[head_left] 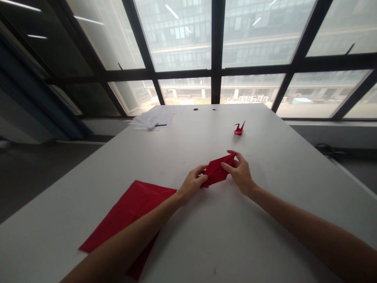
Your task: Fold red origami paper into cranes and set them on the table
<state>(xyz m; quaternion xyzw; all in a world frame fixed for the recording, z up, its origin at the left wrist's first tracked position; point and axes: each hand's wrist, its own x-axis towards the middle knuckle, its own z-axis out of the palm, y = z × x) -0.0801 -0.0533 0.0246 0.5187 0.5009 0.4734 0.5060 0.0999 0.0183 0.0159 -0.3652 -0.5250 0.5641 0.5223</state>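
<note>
A folded piece of red origami paper (217, 169), shaped like a long diamond with a slit along its middle, is held up over the white table. My left hand (194, 181) pinches its left end, thumb on top. On its right end my right hand (239, 169) is closed, the thumb lying on the near face and the fingers behind. Under and beside my left forearm lies a larger sheet of red paper (129, 208), partly covered by the arm. Beyond my hands a finished red paper crane (238, 129) stands on the table.
The white table (188, 145) reaches toward a wall of dark-framed windows. Several loose white papers (156, 118) with a dark pen (160, 125) lie at its far left. Dark cables (330, 150) sit beyond the right edge.
</note>
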